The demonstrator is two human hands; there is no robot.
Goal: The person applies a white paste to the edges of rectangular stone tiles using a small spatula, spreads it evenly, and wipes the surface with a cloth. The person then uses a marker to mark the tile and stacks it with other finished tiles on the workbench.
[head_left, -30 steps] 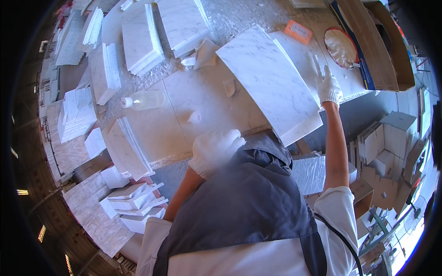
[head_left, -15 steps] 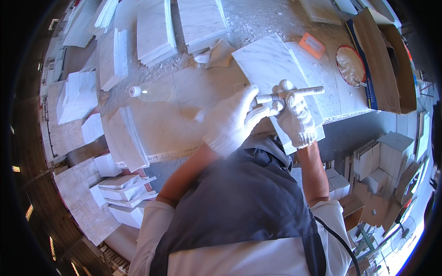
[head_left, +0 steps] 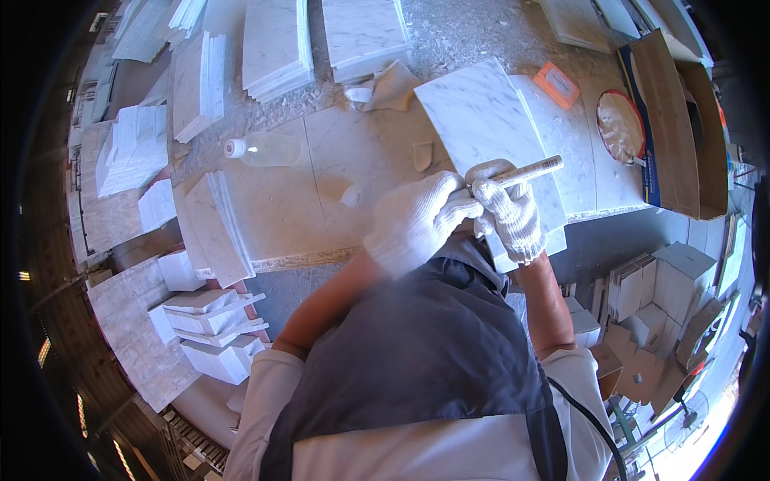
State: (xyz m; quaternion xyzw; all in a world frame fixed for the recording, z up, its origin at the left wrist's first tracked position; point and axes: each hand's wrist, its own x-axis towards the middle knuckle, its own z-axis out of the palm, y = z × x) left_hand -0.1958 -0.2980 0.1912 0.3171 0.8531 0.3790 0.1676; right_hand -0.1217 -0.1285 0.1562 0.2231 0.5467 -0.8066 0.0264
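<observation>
Both my hands, in white knitted gloves, meet above the near edge of a small stack of white, grey-veined marble tiles (head_left: 481, 112). A slim pale marker pen (head_left: 532, 171) is wrapped in the fingers of my right hand (head_left: 513, 212), its far end sticking out to the right and slightly up. My left hand (head_left: 417, 220) is closed, thumb and fingertips pressed together at the pen's left end, which they cover. The tip of the pen is hidden between the gloves.
On the dusty worktable (head_left: 281, 208) lie a clear bottle (head_left: 273, 150), an orange-framed block (head_left: 557, 86), a beige scrap (head_left: 393, 86) and a round red-rimmed tub (head_left: 620, 128). An open cardboard box (head_left: 670, 120) stands right; further tile stacks (head_left: 277, 48) line the back.
My left hand has closed in on the pen's left end, which showed before. The pen now slants more upward to the right. The view has shifted slightly.
</observation>
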